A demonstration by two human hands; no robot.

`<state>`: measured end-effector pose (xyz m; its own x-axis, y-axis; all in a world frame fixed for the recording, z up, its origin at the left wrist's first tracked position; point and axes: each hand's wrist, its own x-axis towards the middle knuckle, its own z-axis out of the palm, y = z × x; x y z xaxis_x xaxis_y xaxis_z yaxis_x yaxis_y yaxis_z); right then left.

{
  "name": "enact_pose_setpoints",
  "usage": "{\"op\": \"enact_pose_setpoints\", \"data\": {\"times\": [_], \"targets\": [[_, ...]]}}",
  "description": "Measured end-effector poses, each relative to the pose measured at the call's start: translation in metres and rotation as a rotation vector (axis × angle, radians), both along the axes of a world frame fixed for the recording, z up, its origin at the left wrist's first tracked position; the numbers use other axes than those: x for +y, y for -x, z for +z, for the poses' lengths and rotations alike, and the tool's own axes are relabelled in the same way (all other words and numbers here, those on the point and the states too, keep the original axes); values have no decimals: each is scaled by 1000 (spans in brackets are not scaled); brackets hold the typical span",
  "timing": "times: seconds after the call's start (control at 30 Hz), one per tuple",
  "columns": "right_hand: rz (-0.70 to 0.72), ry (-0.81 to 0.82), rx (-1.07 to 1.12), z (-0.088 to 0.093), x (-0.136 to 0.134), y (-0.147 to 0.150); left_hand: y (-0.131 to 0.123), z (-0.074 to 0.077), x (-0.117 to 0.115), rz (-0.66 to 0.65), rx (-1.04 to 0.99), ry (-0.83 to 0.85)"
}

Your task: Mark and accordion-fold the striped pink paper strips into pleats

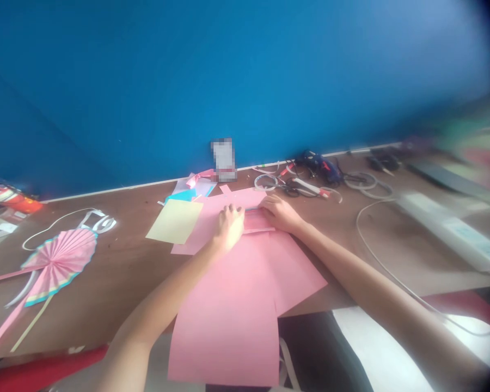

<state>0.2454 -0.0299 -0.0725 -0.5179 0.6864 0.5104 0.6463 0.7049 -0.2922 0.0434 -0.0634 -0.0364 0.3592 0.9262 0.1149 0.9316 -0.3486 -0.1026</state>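
A long sheet of pink paper (232,310) runs from the middle of the table toward me, and its near end hangs past the table's front edge. Its far end is folded over in a narrow strip (258,221). My left hand (231,224) grips the left end of this strip, fingers curled down. At the strip's right end my right hand (281,213) is closed on the paper, fingers bent. Both hands partly hide the fold. More pink paper lies beneath, and a pale yellow sheet (175,221) rests beside my left hand.
A pleated pink paper fan (61,260) with blue and yellow edging lies at left. Blue paper (181,196) sits behind the yellow sheet. Cables (265,182) and a glue gun (322,166) are at the back right. A white power strip (453,231) lies at right.
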Motion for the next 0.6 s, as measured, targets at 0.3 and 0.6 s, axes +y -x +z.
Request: {"op": "enact_pose_setpoints", "data": {"times": [0.3, 0.6], "targets": [[-75, 35, 90, -12, 14, -5, 8, -11, 23, -65, -83, -66], [-135, 110, 35, -14, 12, -4, 11, -22, 44, -156, -386, 4]]}}
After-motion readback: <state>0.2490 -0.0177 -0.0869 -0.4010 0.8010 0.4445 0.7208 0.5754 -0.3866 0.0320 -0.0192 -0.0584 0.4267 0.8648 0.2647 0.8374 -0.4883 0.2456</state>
